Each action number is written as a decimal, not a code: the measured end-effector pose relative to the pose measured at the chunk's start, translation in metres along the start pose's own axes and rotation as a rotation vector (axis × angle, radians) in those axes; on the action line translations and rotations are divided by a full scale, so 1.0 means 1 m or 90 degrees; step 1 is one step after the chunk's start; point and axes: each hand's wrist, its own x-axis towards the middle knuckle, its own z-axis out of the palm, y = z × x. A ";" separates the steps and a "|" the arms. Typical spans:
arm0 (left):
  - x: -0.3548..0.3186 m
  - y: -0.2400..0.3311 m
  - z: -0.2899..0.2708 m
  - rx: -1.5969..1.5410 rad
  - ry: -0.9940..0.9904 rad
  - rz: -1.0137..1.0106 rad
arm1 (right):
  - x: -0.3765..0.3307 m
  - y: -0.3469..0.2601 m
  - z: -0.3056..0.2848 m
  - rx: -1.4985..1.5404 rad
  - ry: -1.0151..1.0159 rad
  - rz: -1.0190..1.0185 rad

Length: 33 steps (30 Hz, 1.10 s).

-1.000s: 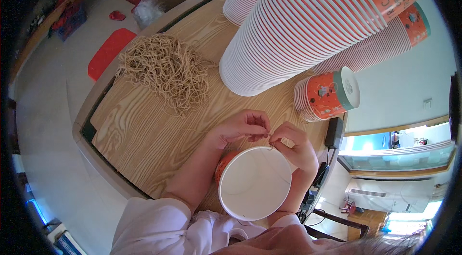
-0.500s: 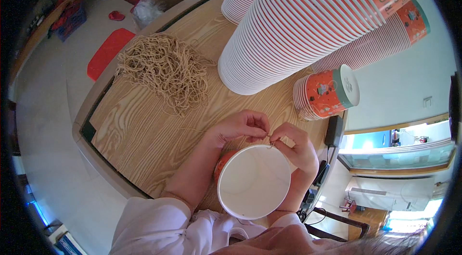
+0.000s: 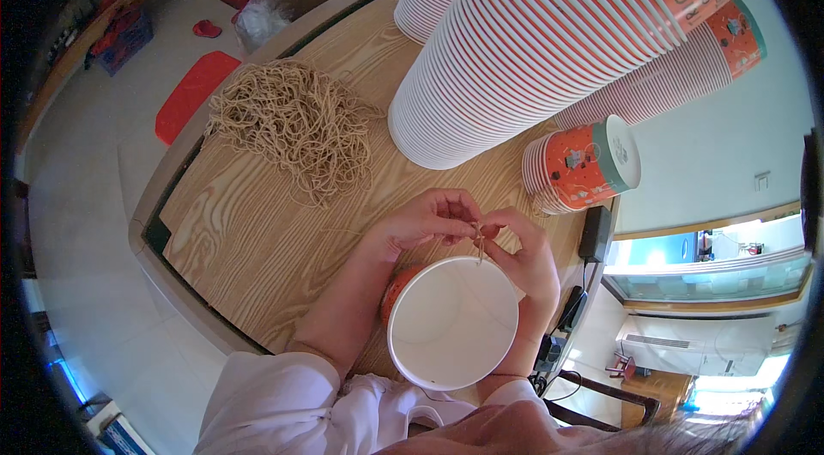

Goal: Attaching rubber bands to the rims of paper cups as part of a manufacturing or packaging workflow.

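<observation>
An orange paper bucket [image 3: 453, 324] with a white inside lies tilted near my body, its mouth toward me. Just beyond its upper rim my two hands meet, fingertips nearly touching. My left hand [image 3: 435, 219] pinches a thin tan string [image 3: 479, 254] between thumb and fingers. Closed on the same string is my right hand [image 3: 525, 256], right beside the rim. A small loop of string hangs at the rim below the fingertips. How it is fastened to the bucket, I cannot tell.
A tangled heap of tan string [image 3: 296, 124] lies at the table's far left. Tall nested stacks of paper buckets [image 3: 515, 51] stand at the back, with a shorter upside-down stack [image 3: 579, 165] at right. A black power adapter [image 3: 596, 234] sits at the right edge. A red stool [image 3: 196, 94] stands beyond the table.
Both hands have risen slightly from the rim and come closer together. The string loop now shows more clearly between the fingertips and the rim. The bucket has hardly moved.
</observation>
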 end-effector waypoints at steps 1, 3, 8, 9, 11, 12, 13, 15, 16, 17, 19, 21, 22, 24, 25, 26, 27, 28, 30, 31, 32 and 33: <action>0.000 -0.001 -0.001 -0.001 -0.001 0.001 | 0.001 0.003 0.001 -0.014 -0.004 -0.045; -0.001 -0.001 -0.002 -0.006 -0.004 -0.001 | 0.001 0.004 0.001 -0.028 -0.008 -0.090; 0.001 -0.001 0.000 -0.004 -0.015 0.015 | -0.001 0.006 -0.002 -0.033 0.031 -0.049; 0.001 0.001 0.000 -0.002 -0.010 0.002 | -0.001 0.006 -0.002 -0.033 0.030 -0.049; 0.001 0.002 -0.001 0.000 -0.006 -0.010 | -0.001 0.003 -0.004 -0.028 0.046 -0.036; 0.001 0.002 -0.002 0.002 0.005 -0.023 | -0.001 0.001 -0.004 -0.028 0.046 -0.036; 0.001 0.002 -0.003 0.005 0.017 -0.036 | -0.001 0.000 -0.004 -0.024 0.042 -0.031; 0.002 0.000 -0.005 0.000 0.022 -0.039 | -0.001 -0.002 -0.005 -0.020 0.038 -0.025; 0.002 -0.001 -0.006 -0.005 0.027 -0.043 | 0.000 -0.002 -0.005 -0.024 0.037 -0.026; 0.002 -0.001 -0.006 -0.005 0.027 -0.043 | 0.000 -0.002 -0.005 -0.027 0.037 -0.028; 0.003 -0.001 -0.005 -0.023 0.037 -0.033 | -0.001 -0.004 -0.006 -0.030 0.039 -0.024; 0.003 -0.003 -0.007 -0.036 0.040 -0.030 | -0.001 -0.004 -0.006 -0.032 0.041 -0.022; 0.003 -0.003 -0.007 -0.049 0.044 -0.028 | -0.001 -0.004 -0.006 -0.040 0.040 -0.031; 0.001 0.000 -0.007 -0.052 0.053 -0.039 | -0.001 -0.003 -0.007 -0.048 0.039 -0.040; 0.001 0.000 -0.007 -0.056 0.060 -0.051 | -0.001 -0.003 -0.007 -0.049 0.040 -0.043; 0.001 0.000 -0.008 -0.056 0.061 -0.050 | -0.001 -0.002 -0.006 -0.050 0.040 -0.046; 0.001 0.000 -0.009 -0.066 0.053 -0.043 | -0.002 -0.004 -0.007 -0.051 0.041 -0.046; 0.002 0.000 -0.009 -0.077 0.046 -0.036 | -0.002 -0.005 -0.008 -0.057 0.041 -0.042; 0.002 0.003 -0.005 -0.047 0.039 -0.031 | -0.002 -0.006 -0.009 -0.062 0.042 -0.037; 0.002 0.005 -0.002 -0.017 0.032 -0.027 | -0.003 -0.004 -0.008 -0.064 0.045 -0.041; 0.002 0.008 0.003 -0.018 0.032 -0.027 | -0.003 -0.003 -0.008 -0.066 0.049 -0.045; -0.001 0.013 0.009 -0.005 0.023 -0.035 | -0.002 -0.002 -0.006 -0.064 0.047 -0.047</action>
